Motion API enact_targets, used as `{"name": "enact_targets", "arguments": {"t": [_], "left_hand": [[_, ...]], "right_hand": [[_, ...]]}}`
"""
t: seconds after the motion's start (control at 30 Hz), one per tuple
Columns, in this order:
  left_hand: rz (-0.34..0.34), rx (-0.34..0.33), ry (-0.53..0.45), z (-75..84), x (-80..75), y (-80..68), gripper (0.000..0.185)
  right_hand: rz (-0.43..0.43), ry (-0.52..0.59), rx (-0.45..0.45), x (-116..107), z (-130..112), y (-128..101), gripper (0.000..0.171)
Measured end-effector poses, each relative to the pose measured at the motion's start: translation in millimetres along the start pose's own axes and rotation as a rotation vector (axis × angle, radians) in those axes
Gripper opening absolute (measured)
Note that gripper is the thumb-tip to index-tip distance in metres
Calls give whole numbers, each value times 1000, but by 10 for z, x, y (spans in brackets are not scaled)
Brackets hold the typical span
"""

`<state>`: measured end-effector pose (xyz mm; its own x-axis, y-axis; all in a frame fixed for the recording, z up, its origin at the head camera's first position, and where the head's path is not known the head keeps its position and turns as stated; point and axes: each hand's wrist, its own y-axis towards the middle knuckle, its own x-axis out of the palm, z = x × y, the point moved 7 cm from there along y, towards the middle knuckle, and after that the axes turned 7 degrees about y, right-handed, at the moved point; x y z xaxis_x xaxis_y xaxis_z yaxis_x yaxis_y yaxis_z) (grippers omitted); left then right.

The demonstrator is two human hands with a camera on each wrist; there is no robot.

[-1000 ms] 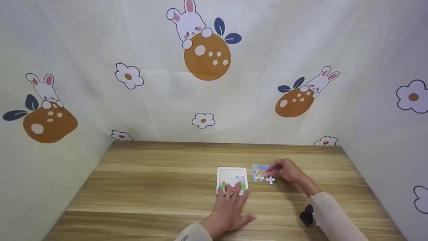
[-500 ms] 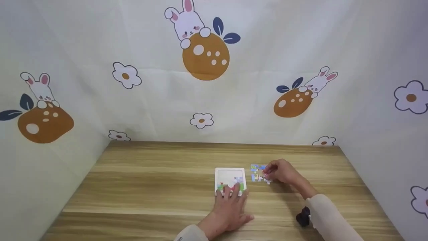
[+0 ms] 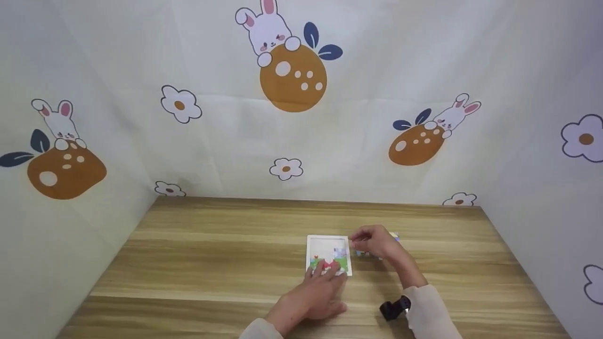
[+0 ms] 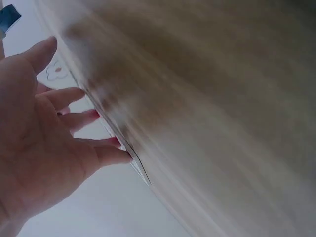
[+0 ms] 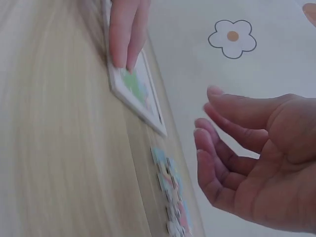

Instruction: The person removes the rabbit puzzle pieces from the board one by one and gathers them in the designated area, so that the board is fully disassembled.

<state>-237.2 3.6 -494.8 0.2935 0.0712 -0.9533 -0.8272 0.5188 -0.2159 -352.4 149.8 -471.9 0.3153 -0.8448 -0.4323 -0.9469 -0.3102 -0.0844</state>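
Near the front edge of the tabletop (image 3: 198, 263), a little right of its middle, I have the white puzzle tray (image 3: 328, 253) lying flat, its lower strip already filled with green and red picture pieces. My left hand (image 3: 311, 296) lies over the tray's near edge with the fingers (image 4: 81, 120) straight and spread, their tips pressing down on the placed pieces; it grips nothing. My right hand (image 3: 377, 242) hovers just beside the tray's right edge, above the loose puzzle pieces (image 5: 170, 195), which lie in a small cluster on the wood between the tray and the right side of the tabletop. In the right wrist view those fingers (image 5: 217, 148) are loosely curved and apart, clear of the pieces, and I see nothing held between them; from the head view I cannot tell whether a piece is tucked under the hand.

I judge the pieces to be thin, light card: stiff enough to lift by the edge, yet easy to bend or flick away, and they lie so flat that they would be hard to get a nail under. I would pinch one by opposite edges with thumb and forefinger, or slide it first to lift an edge. The tray looks light and would skid on the smooth wood, so the flat left hand serves to pin it.

A black wrist camera (image 3: 393, 308) sits on my right sleeve.
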Motion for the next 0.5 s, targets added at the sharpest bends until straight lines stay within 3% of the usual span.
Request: {"name": "enact_targets", "arguments": {"t": [0.27, 0.5], "left_hand": [[-105, -19, -69, -89, 0, 8, 73], [-120, -26, -126, -114, -11, 35, 71]], "right_hand": [[26, 70, 109, 127, 103, 35, 19], [-5, 69, 136, 233, 142, 29, 21]]}}
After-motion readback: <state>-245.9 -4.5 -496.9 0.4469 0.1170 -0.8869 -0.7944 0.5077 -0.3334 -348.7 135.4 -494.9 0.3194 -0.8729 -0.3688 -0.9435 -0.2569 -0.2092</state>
